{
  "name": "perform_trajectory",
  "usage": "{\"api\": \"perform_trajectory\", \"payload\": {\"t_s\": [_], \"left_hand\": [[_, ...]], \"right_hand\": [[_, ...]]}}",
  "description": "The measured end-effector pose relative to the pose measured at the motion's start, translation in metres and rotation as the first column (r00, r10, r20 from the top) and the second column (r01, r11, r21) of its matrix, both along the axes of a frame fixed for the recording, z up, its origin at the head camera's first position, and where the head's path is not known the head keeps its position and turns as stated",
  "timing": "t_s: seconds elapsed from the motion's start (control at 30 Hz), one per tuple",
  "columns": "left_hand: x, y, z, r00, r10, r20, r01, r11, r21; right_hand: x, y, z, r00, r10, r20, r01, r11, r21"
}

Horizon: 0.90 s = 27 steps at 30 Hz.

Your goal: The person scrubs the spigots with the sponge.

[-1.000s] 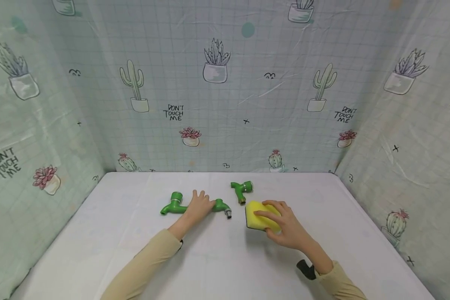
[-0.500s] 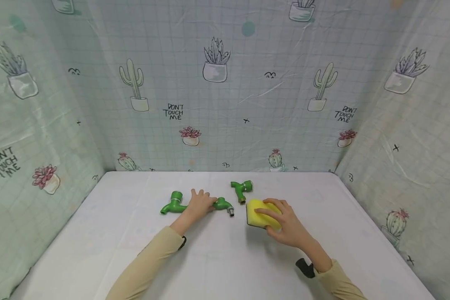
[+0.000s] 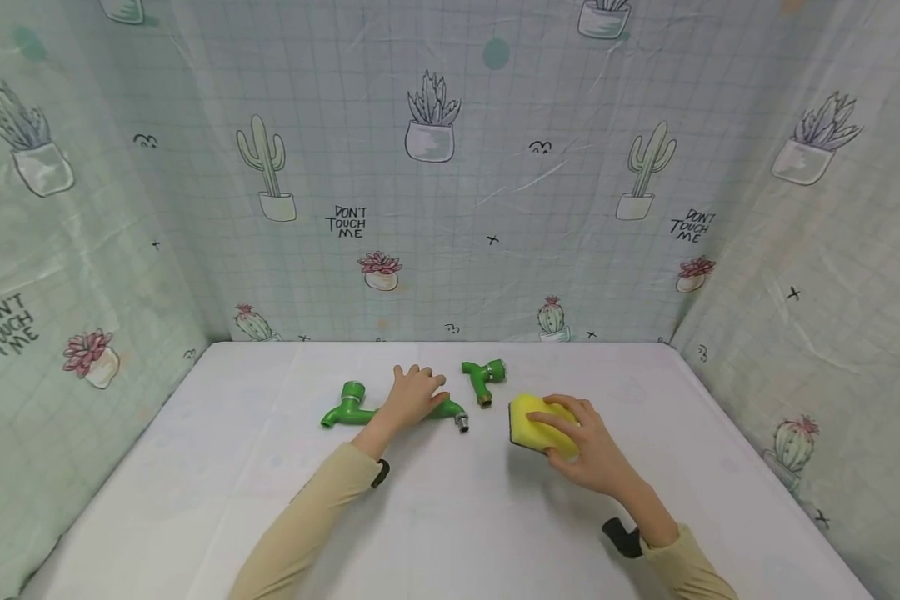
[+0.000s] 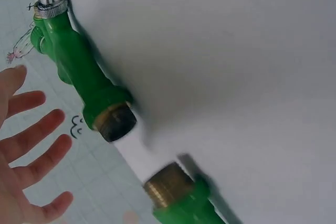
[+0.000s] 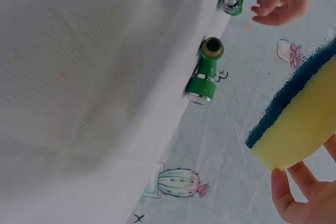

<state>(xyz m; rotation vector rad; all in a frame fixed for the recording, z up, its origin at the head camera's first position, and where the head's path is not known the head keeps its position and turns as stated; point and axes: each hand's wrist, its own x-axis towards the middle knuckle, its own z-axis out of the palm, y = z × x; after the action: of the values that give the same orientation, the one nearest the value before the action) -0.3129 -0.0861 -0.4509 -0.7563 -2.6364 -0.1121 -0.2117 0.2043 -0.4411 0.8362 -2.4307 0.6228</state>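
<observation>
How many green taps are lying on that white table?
3. The left tap lies leftmost; the middle tap is partly covered by the left hand in the head view; the right tap lies a little farther back. I see no others.

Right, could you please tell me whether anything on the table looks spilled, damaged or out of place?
Nothing stands out. The silver-nozzled tap, the left tap and the rear tap lie on the white tabletop with no visible breaks or spills, and the right hand holds the yellow sponge.
</observation>
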Motion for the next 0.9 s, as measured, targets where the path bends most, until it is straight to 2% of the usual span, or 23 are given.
{"api": "perform_trajectory", "payload": {"t_s": [0.1, 0.2, 0.3, 0.4, 0.6, 0.73, 0.9], "left_hand": [[-0.005, 0.014, 0.000, 0.999, -0.010, -0.053, 0.011, 1.000, 0.018], [-0.011, 0.028, -0.001, 0.997, -0.023, -0.074, 0.025, 0.999, 0.024], [-0.016, 0.041, -0.003, 0.999, -0.029, -0.045, 0.030, 0.999, 0.019], [-0.020, 0.051, -0.005, 1.000, -0.015, 0.023, 0.015, 1.000, 0.011], [-0.022, 0.066, -0.006, 0.986, 0.012, 0.164, -0.018, 0.999, 0.031], [-0.024, 0.073, -0.006, 0.987, 0.024, 0.161, -0.024, 1.000, -0.001], [-0.028, 0.078, -0.008, 0.980, 0.076, 0.186, -0.062, 0.995, -0.081]], "right_hand": [[0.000, 0.003, 0.000, 1.000, -0.017, 0.003, 0.017, 1.000, -0.009], [0.000, 0.005, 0.001, 1.000, -0.026, 0.014, 0.026, 1.000, -0.014], [0.001, 0.007, 0.002, 0.999, -0.033, 0.025, 0.034, 0.999, -0.032], [0.003, 0.010, 0.001, 0.999, -0.043, 0.025, 0.044, 0.998, -0.055], [0.005, 0.016, -0.001, 0.998, -0.055, 0.020, 0.056, 0.996, -0.067], [0.006, 0.018, -0.002, 0.998, -0.057, 0.027, 0.058, 0.996, -0.069], [0.005, 0.018, -0.003, 0.998, -0.060, 0.031, 0.062, 0.995, -0.076]]}}
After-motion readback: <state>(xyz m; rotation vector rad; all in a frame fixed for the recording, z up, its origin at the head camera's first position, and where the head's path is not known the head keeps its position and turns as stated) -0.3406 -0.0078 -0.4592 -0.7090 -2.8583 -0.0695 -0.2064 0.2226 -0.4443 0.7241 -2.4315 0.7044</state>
